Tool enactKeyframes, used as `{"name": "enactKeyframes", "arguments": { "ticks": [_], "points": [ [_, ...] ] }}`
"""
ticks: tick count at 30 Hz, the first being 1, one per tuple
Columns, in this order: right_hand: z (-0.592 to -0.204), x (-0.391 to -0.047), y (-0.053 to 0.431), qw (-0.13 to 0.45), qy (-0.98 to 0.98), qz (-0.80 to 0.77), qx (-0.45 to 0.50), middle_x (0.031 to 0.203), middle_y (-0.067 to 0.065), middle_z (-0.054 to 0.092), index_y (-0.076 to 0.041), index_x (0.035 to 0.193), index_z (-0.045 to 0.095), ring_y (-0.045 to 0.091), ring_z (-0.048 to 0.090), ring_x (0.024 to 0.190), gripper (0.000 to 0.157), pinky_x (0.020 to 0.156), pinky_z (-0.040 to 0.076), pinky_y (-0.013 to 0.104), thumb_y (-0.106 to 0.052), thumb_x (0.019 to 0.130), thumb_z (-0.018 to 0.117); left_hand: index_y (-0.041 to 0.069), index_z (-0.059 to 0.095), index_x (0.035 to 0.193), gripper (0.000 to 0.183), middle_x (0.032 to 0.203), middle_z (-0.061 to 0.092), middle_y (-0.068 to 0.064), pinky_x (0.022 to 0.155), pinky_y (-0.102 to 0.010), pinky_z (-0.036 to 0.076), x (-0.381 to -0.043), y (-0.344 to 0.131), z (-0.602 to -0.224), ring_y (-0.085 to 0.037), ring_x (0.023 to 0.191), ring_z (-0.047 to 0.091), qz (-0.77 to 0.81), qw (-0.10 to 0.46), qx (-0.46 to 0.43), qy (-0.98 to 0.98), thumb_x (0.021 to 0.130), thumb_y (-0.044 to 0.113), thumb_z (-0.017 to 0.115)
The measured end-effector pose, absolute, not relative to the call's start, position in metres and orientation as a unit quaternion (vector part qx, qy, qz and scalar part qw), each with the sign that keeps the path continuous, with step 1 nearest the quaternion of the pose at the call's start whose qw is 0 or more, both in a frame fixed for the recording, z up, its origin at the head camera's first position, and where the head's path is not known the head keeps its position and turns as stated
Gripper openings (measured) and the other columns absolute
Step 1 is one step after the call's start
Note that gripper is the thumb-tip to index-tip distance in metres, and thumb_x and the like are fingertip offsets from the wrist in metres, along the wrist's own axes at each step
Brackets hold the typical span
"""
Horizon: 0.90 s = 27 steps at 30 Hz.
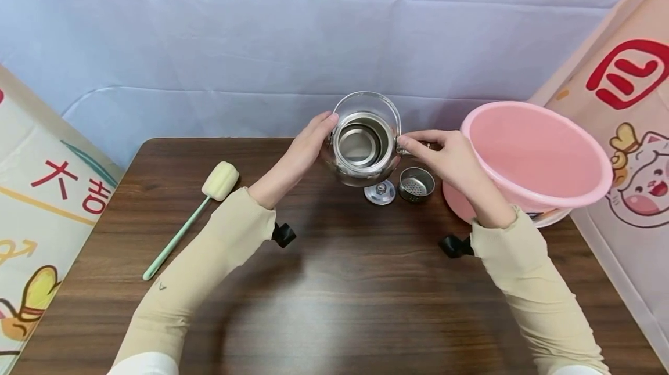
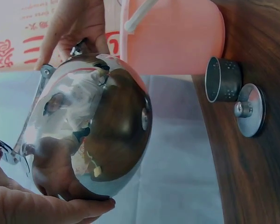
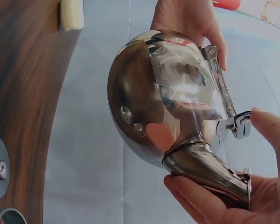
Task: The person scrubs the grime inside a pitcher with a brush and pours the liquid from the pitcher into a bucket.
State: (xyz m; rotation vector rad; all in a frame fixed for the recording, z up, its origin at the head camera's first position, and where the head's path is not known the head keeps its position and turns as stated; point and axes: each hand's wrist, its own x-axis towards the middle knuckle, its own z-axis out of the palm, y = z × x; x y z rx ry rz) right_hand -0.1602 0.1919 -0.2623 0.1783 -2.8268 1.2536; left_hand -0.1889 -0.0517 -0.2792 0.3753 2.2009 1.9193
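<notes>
A shiny steel teapot point(image 1: 360, 157) with a raised clear handle is held up above the table, its lidless mouth tilted toward the head camera. My left hand point(image 1: 312, 144) grips its left side, thumb up by the handle's hinge. On the other side, my right hand point(image 1: 444, 154) holds it by the spout point(image 3: 207, 168), fingers under the spout and thumb near the handle bracket point(image 3: 241, 125). Below the teapot, the steel lid point(image 1: 380, 194) lies on the table, knob up. Right beside the lid stands a small perforated strainer cup point(image 1: 416, 184).
A pink basin point(image 1: 538, 148) stands tilted at the back right, near my right forearm. On the left lies a sponge brush point(image 1: 220, 181) with a long green handle. The brown table point(image 1: 334, 305) ends at a pale cloth backdrop point(image 1: 261, 44).
</notes>
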Motion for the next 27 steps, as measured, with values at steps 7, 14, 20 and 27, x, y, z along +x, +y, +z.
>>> {"name": "enactKeyframes", "arguments": {
  "ticks": [7, 14, 20, 27],
  "points": [
    [-0.256, -0.16, 0.198, 0.03, -0.904, 0.422, 0.059, 0.103, 0.002, 0.067, -0.015, 0.111, 0.068, 0.007, 0.054, 0.094, 0.05, 0.08, 0.041, 0.022, -0.055, 0.081, 0.061, 0.005, 0.02, 0.145, 0.06, 0.122, 0.047, -0.018, 0.082, -0.03, 0.045, -0.192, -0.046, -0.276, -0.017, 0.066, 0.054, 0.657, 0.103, 0.147, 0.733, 0.097, 0.037, 0.034],
    [-0.251, -0.159, 0.204, 0.061, -0.898, 0.433, 0.054, 0.094, -0.005, 0.066, -0.014, 0.11, 0.069, 0.009, 0.051, 0.084, 0.047, 0.07, 0.039, 0.019, -0.05, 0.081, 0.064, 0.007, 0.021, 0.144, 0.056, 0.121, 0.046, -0.021, 0.08, -0.034, 0.047, -0.197, -0.04, -0.269, -0.019, 0.071, 0.055, 0.67, 0.126, 0.175, 0.711, 0.098, 0.036, 0.032],
    [-0.247, -0.158, 0.209, 0.092, -0.896, 0.431, 0.048, 0.083, -0.012, 0.065, -0.013, 0.11, 0.07, 0.007, 0.051, 0.071, 0.045, 0.058, 0.039, 0.016, -0.044, 0.078, 0.07, 0.015, 0.01, 0.149, 0.061, 0.136, 0.033, -0.007, 0.086, -0.034, 0.044, -0.203, -0.036, -0.264, -0.016, 0.086, 0.046, 0.638, 0.165, 0.166, 0.733, 0.098, 0.043, 0.03],
    [-0.245, -0.161, 0.218, 0.116, -0.899, 0.419, 0.056, 0.08, -0.017, 0.064, -0.013, 0.111, 0.069, 0.002, 0.052, 0.067, 0.044, 0.056, 0.04, 0.013, -0.04, 0.077, 0.073, 0.021, 0.007, 0.149, 0.061, 0.152, 0.01, 0.004, 0.098, -0.037, 0.039, -0.205, -0.029, -0.261, -0.012, 0.122, 0.036, 0.645, 0.173, 0.177, 0.723, 0.098, 0.042, 0.032]
  ]
}}
